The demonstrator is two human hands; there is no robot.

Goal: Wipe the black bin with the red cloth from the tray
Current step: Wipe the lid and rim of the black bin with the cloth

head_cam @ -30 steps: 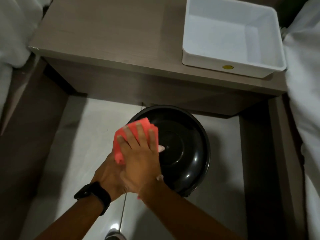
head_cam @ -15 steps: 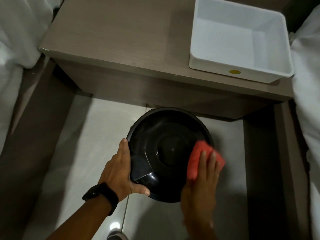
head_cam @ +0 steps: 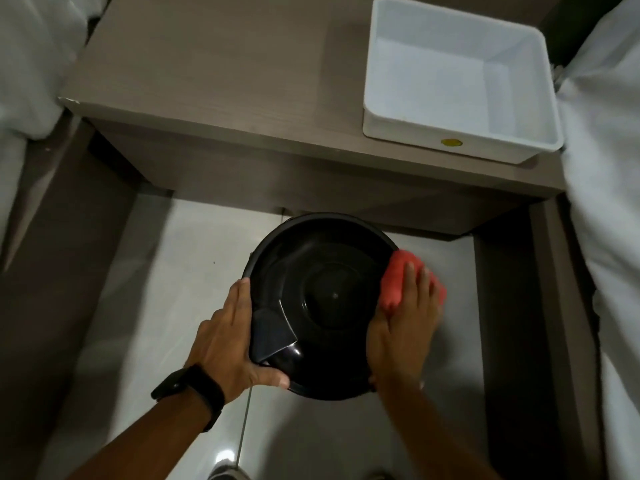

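A pale tiled floor (head_cam: 145, 271) runs between two beds with white bedding, one along the left edge (head_cam: 31, 64) and one along the right edge (head_cam: 606, 150), and ends at a grey-brown worktop (head_cam: 225, 81) across the top of the view. A white tray (head_cam: 398, 129) stands at the right end of the worktop, close to its front edge, with a small yellow sticker (head_cam: 451, 142) on its near wall. The black bin (head_cam: 322, 299) stands on the floor just in front of the worktop's front edge, roughly midway between the beds, its round glossy top facing the camera. Left hand (head_cam: 225, 341): fingers spread along the bin's left side and thumb hooked over the near rim, gripping the bin; a black wristband (head_cam: 188, 389) circles the wrist. Right hand (head_cam: 405, 317): fingers extended and close together, palm down, pressing the red cloth (head_cam: 394, 282) against the bin's upper right rim and side. The cloth is bunched under the fingertips, its edges showing on both sides of the fingers. Both forearms enter from the bottom edge of the view.
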